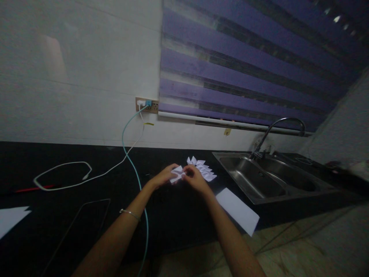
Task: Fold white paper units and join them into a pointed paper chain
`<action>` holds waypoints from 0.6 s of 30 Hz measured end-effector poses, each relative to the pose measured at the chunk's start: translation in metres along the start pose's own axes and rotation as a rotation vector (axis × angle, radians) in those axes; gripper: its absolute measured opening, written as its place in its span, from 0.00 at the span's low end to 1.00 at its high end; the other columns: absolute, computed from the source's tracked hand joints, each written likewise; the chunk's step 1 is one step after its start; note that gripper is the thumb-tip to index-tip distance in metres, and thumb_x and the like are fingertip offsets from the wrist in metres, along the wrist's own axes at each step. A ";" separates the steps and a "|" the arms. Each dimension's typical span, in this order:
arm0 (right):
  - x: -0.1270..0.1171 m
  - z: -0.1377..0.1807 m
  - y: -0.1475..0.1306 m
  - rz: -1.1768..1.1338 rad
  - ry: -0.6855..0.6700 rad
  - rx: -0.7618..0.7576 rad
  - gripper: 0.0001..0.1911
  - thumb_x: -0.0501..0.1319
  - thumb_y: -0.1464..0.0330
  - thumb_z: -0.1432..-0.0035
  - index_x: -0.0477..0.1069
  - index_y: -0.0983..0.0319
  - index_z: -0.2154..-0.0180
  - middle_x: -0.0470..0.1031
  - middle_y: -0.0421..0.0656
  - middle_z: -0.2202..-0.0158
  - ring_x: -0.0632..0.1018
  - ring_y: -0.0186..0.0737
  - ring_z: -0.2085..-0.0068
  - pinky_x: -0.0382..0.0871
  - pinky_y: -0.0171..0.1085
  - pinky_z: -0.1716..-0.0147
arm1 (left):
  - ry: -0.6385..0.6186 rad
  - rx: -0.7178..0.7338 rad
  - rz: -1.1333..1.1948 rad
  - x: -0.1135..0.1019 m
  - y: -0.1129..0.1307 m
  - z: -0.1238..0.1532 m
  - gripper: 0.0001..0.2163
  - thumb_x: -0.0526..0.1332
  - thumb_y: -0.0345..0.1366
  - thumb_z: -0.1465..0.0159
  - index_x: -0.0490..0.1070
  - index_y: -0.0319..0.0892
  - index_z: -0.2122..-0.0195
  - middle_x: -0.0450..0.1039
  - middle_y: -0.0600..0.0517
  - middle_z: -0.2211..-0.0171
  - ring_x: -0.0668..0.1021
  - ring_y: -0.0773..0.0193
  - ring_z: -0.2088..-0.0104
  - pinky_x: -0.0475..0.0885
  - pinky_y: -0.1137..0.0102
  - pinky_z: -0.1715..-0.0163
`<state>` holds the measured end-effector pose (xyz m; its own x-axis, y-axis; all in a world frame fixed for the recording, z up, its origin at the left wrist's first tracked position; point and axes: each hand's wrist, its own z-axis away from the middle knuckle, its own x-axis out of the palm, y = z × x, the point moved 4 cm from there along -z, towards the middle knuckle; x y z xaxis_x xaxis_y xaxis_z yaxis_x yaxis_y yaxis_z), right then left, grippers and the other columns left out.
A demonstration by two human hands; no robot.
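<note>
Both my hands meet over the black countertop [173,215], pinching one small folded white paper piece [176,174]. My left hand [165,176] grips its left side with closed fingers; a thin bracelet is on that wrist. My right hand [193,177] pinches its right end. Just behind my hands lies a pile of several similar folded white paper pieces [204,169]. A flat white sheet of paper [238,210] rests on the counter by my right forearm, hanging slightly over the front edge.
A steel sink [268,179] with a curved tap [284,125] is at the right. A teal cable [134,161] and a white cable [62,173] run from a wall socket [147,104]. A dark phone [86,219], a red pen [33,188] and another white paper [11,218] lie left.
</note>
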<state>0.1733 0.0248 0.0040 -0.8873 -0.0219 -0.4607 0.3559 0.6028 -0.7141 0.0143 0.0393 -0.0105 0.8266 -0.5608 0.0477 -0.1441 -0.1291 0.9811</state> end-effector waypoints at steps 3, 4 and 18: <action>0.000 -0.001 -0.007 0.033 0.011 -0.071 0.04 0.60 0.73 0.49 0.70 0.61 0.67 0.69 0.41 0.64 0.70 0.39 0.61 0.63 0.39 0.58 | 0.012 -0.001 0.010 0.002 0.003 0.001 0.15 0.62 0.34 0.47 0.65 0.39 0.59 0.69 0.54 0.73 0.71 0.70 0.78 0.63 0.76 0.79; 0.000 -0.001 -0.011 0.051 0.018 -0.095 0.03 0.60 0.73 0.48 0.70 0.61 0.68 0.69 0.41 0.65 0.70 0.39 0.61 0.63 0.39 0.58 | 0.027 0.001 0.023 0.002 0.004 0.001 0.16 0.63 0.33 0.48 0.64 0.39 0.58 0.69 0.54 0.73 0.71 0.69 0.78 0.64 0.76 0.79; 0.000 0.001 -0.018 0.212 0.119 -0.113 0.22 0.57 0.72 0.45 0.65 0.58 0.47 0.66 0.47 0.53 0.69 0.43 0.53 0.65 0.44 0.53 | 0.058 -0.077 0.054 0.007 0.011 0.004 0.25 0.63 0.28 0.50 0.60 0.41 0.51 0.71 0.52 0.67 0.74 0.67 0.73 0.67 0.75 0.77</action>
<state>0.1673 0.0129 0.0159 -0.8269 0.2040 -0.5240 0.5085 0.6690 -0.5421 0.0169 0.0309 0.0002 0.8490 -0.5169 0.1098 -0.1493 -0.0353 0.9882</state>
